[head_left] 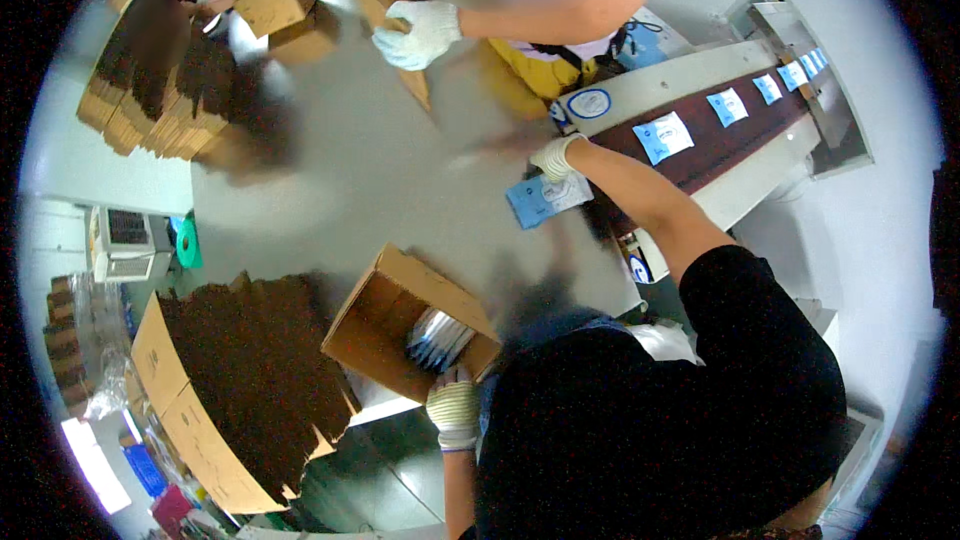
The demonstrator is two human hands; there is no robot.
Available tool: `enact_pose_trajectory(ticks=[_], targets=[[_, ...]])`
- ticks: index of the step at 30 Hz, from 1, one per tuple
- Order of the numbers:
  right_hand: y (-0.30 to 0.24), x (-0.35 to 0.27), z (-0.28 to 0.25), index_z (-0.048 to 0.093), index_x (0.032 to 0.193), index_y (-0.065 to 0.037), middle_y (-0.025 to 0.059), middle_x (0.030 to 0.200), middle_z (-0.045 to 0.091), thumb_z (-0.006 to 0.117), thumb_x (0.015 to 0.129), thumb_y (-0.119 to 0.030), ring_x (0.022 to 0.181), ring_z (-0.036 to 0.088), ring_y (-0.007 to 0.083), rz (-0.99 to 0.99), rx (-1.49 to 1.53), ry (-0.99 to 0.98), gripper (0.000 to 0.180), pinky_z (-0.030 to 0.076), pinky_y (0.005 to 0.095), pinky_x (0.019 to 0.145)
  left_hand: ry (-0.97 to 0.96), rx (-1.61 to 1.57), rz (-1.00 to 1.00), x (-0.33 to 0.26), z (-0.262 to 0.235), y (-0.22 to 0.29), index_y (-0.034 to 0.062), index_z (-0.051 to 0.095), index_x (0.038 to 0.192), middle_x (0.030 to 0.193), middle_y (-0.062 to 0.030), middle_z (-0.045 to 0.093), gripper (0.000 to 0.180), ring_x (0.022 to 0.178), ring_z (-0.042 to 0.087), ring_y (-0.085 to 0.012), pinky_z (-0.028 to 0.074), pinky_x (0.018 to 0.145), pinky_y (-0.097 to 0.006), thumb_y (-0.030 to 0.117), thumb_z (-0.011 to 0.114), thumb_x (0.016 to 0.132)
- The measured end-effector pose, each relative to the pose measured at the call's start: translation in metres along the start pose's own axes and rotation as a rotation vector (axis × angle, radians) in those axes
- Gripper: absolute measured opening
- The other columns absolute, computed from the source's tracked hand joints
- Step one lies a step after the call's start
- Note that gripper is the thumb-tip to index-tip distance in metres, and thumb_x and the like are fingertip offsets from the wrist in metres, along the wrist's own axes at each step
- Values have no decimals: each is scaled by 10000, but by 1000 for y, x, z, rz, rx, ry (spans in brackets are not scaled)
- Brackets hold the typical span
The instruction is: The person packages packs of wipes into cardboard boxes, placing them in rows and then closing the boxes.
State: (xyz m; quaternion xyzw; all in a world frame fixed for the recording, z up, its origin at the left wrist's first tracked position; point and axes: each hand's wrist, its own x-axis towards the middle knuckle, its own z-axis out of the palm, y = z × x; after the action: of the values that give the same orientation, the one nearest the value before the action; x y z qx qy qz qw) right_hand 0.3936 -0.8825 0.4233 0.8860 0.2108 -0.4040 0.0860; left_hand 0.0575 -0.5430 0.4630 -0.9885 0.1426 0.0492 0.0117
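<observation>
My right hand, in a striped knit glove, is closed on a blue and white packet at the near end of a conveyor belt. An open cardboard box sits tilted to the left of my body. Inside it, several packets stand packed in a row against one side. My gloved left hand grips the near edge of that box, its fingertips reaching over the rim. More blue and white packets lie spaced out along the dark belt.
Flattened cardboard is stacked at the lower left, with another stack at the upper left. Across from me a co-worker's gloved hand handles a cardboard piece. Another person stands beyond, near a box.
</observation>
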Motion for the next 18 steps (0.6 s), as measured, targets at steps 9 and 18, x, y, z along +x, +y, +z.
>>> enact_pose_trajectory(ticks=[9, 18], targets=[[-86, -42, 104, 616, 989, -108, 94, 965, 645, 638, 764, -291, 863, 611, 249, -789, 430, 441, 291, 479, 388, 781, -140, 23, 51, 17, -9, -10, 98, 568, 903, 857, -76, 608, 192, 694, 610, -235, 480, 538, -370, 246, 541, 783], [-214, -129, 2, 490, 1192, 5, 140, 1054, 605, 653, 799, -283, 1032, 559, 264, -1140, 1126, 181, 514, 454, 414, 880, -78, -41, 101, -7, 34, -26, 100, 594, 840, 768, -84, 622, 266, 610, 615, -249, 482, 505, -401, 358, 551, 794]])
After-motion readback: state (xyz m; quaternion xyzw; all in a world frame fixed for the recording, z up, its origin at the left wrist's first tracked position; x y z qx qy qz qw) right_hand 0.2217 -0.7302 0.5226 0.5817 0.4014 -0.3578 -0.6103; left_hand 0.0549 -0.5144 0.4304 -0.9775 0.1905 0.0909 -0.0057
